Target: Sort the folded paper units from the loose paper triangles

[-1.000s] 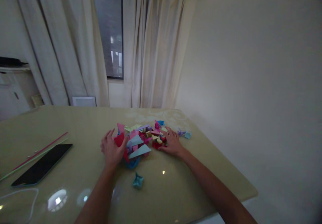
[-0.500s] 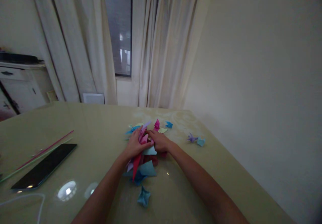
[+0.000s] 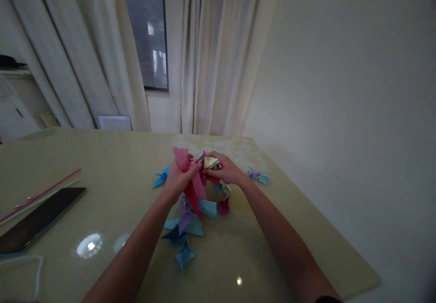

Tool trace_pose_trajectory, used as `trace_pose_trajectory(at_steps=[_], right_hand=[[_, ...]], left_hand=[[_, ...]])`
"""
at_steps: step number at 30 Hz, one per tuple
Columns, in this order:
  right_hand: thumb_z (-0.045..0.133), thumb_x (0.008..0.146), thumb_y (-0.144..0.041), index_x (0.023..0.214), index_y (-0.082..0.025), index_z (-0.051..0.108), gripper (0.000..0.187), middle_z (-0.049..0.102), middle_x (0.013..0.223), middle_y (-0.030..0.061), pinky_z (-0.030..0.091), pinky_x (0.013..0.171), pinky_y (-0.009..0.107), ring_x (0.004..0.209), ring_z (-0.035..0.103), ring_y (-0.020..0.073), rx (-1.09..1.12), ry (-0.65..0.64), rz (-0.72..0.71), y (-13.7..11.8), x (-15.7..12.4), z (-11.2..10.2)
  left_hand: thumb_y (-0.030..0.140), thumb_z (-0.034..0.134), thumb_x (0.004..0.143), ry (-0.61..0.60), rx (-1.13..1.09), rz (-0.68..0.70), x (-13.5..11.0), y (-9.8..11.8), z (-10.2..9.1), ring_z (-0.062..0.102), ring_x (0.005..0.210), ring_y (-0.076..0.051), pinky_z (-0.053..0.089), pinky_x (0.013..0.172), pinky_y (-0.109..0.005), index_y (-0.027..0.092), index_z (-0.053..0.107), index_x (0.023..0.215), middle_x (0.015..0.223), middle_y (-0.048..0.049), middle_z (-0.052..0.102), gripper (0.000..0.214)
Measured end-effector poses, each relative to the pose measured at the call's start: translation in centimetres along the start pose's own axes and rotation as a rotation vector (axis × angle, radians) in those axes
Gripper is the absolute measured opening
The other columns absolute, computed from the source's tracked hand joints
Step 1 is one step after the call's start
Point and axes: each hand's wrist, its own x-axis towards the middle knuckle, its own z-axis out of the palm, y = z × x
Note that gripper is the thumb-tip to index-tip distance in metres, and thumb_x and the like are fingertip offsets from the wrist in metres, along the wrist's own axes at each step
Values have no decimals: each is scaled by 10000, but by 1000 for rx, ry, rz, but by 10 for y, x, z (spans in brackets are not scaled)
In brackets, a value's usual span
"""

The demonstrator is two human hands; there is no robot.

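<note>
A bunch of colourful folded paper pieces [image 3: 197,180] is lifted above the beige table [image 3: 102,157], pressed between both hands. My left hand [image 3: 177,180] is closed on pink and red pieces at the bunch's left side. My right hand [image 3: 225,170] is closed on its right side, with a yellow-green piece at the fingertips. Several blue and purple pieces [image 3: 185,223] lie on the table just under the hands. One teal folded piece [image 3: 184,256] lies apart, nearer to me.
A dark phone [image 3: 37,219] and thin pink and green sticks [image 3: 41,195] lie at the left. Two small folded pieces [image 3: 258,176], purple and blue, sit right of the hands. Curtains, a window and a bare wall stand behind the table.
Both hands closed in from the sides of the paper pile, gathered it together and lifted most of it off the table. Some pieces dropped and stayed below.
</note>
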Motion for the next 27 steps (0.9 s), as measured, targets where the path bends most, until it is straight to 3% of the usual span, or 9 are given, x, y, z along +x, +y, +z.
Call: trace_pose_trajectory(at_steps=[3,7,12,15,17,22,24,27], right_hand=[[805,833,-447,1170,-200,653,445,695,995,9,510,837,290,905,647,179,105,81,7,-19,2,-12],[803,841,-469,1290,-221,601,552,711,964,0,532,808,289,868,664,174,198,147,17,-29,3,-12],[731,917,-411,1374,-267,579,502,693,915,-23,526,759,269,801,637,154,149,158,9,-25,5,-11],[711,929,-385,1392,-274,570,497,681,998,-14,514,738,257,769,614,132,153,148,-21,-26,6,-7],[715,920,-367,1407,-263,559,522,665,1091,5,513,744,259,759,595,115,151,131,-33,-26,6,-4],[760,884,-376,1401,-225,579,568,642,1171,43,529,854,309,901,633,139,58,82,17,-20,3,0],[773,878,-420,1398,-221,589,586,670,1180,54,535,883,328,945,660,160,13,30,64,-16,2,-4],[810,834,-524,1399,-204,615,679,705,1253,106,539,948,390,1037,690,230,-125,-121,128,-6,-2,-17]], left_hand=[[542,839,743,69,-105,13,1,22,0,677,776,-170,541,691,-272,143,661,1103,923,-39,696,566],[505,848,730,106,-194,-13,0,37,-9,704,839,-189,564,725,-284,131,656,1185,1016,-78,732,619],[538,833,724,171,-166,-134,-24,13,-46,724,912,-228,599,761,-323,140,687,1208,1108,-103,756,643],[620,802,744,230,-2,-143,-49,-12,-75,710,950,-236,594,802,-316,153,716,1082,1026,-71,752,583],[654,764,777,222,66,-176,-62,-21,-88,705,964,-245,595,811,-329,175,701,1149,1053,-67,741,609],[676,664,864,252,276,-44,-73,-16,-100,639,1175,-275,543,1002,-387,251,627,1329,1275,-67,666,631],[682,593,910,209,327,-2,-74,-10,-100,607,1251,-299,507,1077,-430,248,622,1339,1343,-82,649,611],[692,583,905,36,428,109,-78,-5,-98,553,1349,-345,434,1170,-513,252,567,1431,1458,-108,596,685]])
